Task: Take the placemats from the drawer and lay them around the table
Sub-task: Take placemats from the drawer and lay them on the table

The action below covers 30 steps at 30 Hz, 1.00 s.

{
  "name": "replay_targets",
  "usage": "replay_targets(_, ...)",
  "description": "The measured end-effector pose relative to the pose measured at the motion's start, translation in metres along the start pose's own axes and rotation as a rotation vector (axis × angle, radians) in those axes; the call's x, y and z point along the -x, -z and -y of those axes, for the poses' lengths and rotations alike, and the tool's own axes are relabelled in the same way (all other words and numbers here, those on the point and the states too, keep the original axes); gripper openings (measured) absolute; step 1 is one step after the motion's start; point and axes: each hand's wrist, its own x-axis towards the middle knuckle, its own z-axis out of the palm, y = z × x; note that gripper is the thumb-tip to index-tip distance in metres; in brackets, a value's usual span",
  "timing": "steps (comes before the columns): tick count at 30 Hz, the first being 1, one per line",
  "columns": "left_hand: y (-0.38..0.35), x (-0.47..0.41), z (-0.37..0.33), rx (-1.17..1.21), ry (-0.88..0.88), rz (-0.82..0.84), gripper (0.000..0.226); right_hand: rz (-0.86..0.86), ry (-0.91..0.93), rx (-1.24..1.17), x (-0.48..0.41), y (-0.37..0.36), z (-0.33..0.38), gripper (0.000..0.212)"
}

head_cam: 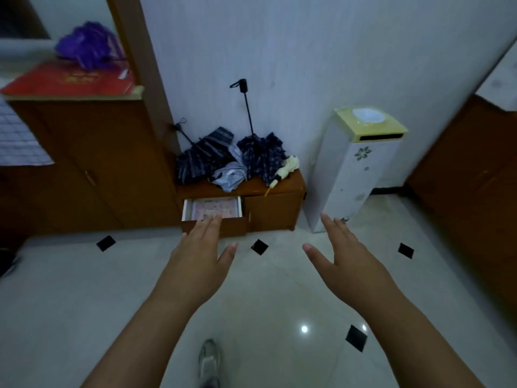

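Both our hands are empty and spread, fingers straight and thumbs out, reaching forward with palms down. Our left hand (201,247) sits just left of the frame's centre. Its fingertips overlap the front edge of the open drawer (213,227), though we cannot tell whether they touch it. Our right hand (344,256) hangs right of centre over the floor (84,289), well apart from the drawer, its fingertips pointing towards the foot of a white tower (355,175) with a yellow top. The placemats (215,206) lie flat inside the drawer, just above our left fingertips; the top one is pale pink with a printed pattern. The drawer is the left one of a low brown cabinet (274,211) that stands against the wall (279,51) in the middle of the frame. On the cabinet lie folded umbrellas (204,158), dark blue and patterned, with one handle leaning up against the wall and a small cream one at the right end. To the left stands a taller brown cupboard (92,163), and on it, in the upper left of the frame, rest a red box (70,79) and a purple bag (89,46). The floor is pale and glossy with small black diamond tiles (260,247), and our shoe (208,362) shows at the bottom edge between our forearms.
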Motion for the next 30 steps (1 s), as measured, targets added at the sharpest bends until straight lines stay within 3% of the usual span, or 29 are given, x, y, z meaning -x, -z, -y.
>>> replay_targets(10, 0.009, -0.119, 0.074, 0.087, 0.060, 0.016, 0.071, 0.036, 0.057, 0.047, -0.132, -0.033, 0.065, 0.075)
replay_targets(20, 0.040, -0.261, 0.160, 0.123, 0.016, 0.017, 0.070, 0.035, 0.069, -0.062, -0.274, -0.090, 0.144, 0.071)
replay_targets(30, 0.007, -0.376, 0.200, 0.156, 0.147, 0.017, 0.070, 0.172, 0.115, -0.141, -0.428, -0.146, 0.144, 0.068)
